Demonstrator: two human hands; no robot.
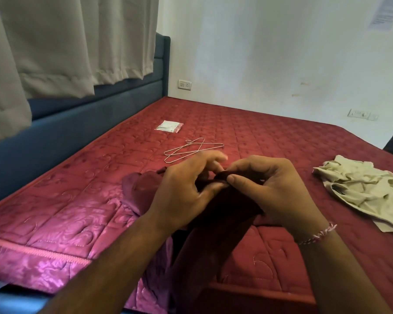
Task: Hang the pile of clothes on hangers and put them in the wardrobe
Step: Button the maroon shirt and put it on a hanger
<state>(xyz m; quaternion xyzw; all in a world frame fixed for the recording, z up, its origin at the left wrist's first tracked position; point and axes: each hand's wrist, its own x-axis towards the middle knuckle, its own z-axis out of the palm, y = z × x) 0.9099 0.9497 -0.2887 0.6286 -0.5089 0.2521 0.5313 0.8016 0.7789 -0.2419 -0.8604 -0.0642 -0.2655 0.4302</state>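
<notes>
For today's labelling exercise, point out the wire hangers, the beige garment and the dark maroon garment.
wire hangers (192, 148): head view, on the crossed wires near their middle.
beige garment (363, 191): head view, on its crumpled middle.
dark maroon garment (225, 214): head view, on the cloth hanging below the hands.

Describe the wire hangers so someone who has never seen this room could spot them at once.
On the red quilted mattress, look just beyond the two hands. The wire hangers lie flat there, overlapping, nearer than the small plastic packet. They are the only thin metal outlines on the bed.
</notes>
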